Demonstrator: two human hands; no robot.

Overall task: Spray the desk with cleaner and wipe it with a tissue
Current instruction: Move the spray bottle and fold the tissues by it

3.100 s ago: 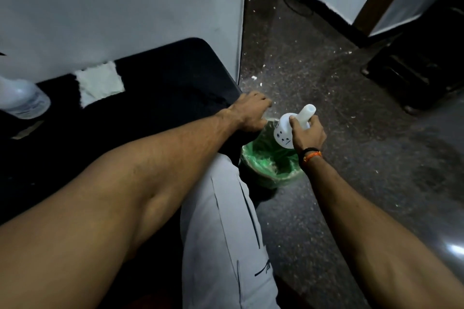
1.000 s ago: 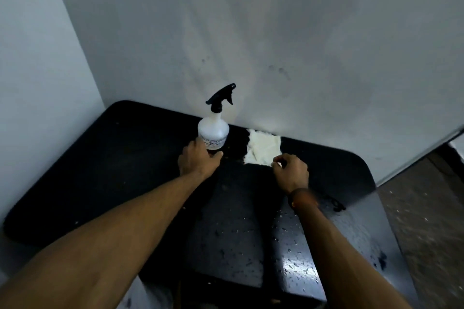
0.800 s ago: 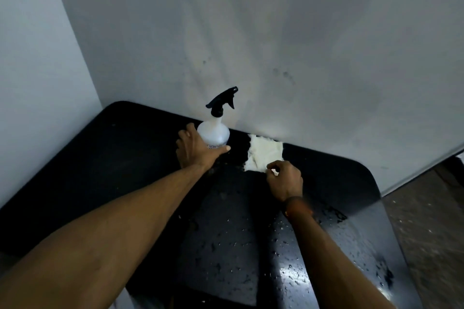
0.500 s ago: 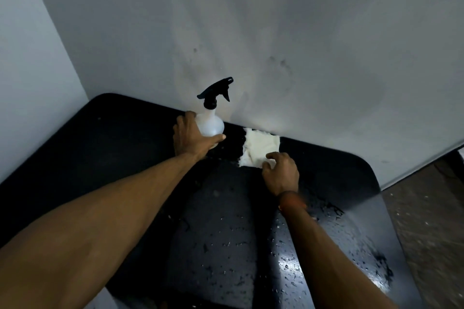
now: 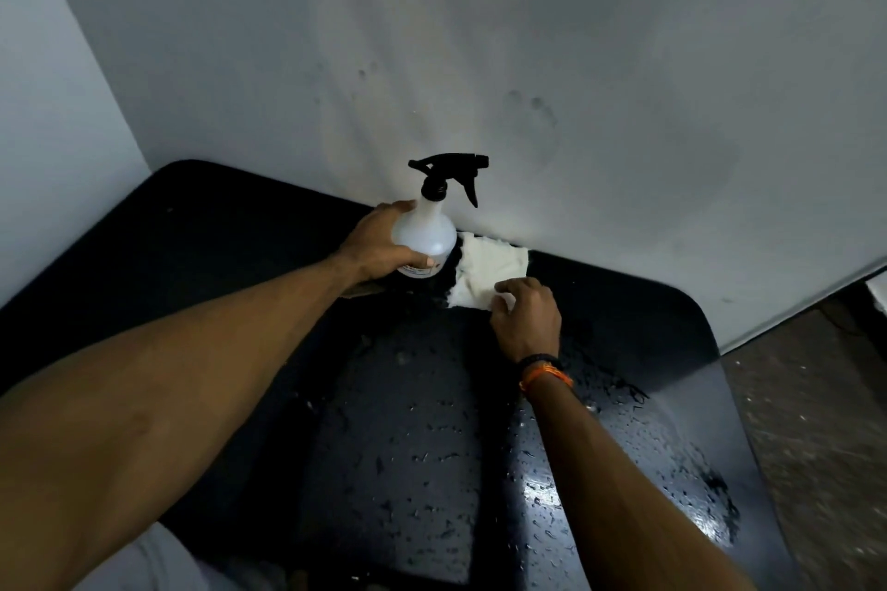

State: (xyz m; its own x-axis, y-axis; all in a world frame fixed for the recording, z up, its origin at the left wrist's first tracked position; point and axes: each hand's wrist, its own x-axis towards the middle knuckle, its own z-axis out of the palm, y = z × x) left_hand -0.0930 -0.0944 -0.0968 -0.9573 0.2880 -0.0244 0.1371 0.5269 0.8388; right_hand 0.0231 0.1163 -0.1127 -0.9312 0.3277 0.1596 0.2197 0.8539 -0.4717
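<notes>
black desk, wet with droplets near the front right. left hand wraps the bottle, fingers curled round its body, nozzle aimed right; whether its base is off the desk, cannot tell. right hand pinches the near corner of the tissue, which lies flat against the wall. risk, as i judge it: wet tissue tearing if dragged by one corner; spray hitting the wall if the nozzle stays level.

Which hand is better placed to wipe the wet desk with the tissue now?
The right hand: its fingers already touch the near edge of the tissue on the desk. The left hand is busy, wrapped around the spray bottle.
</notes>
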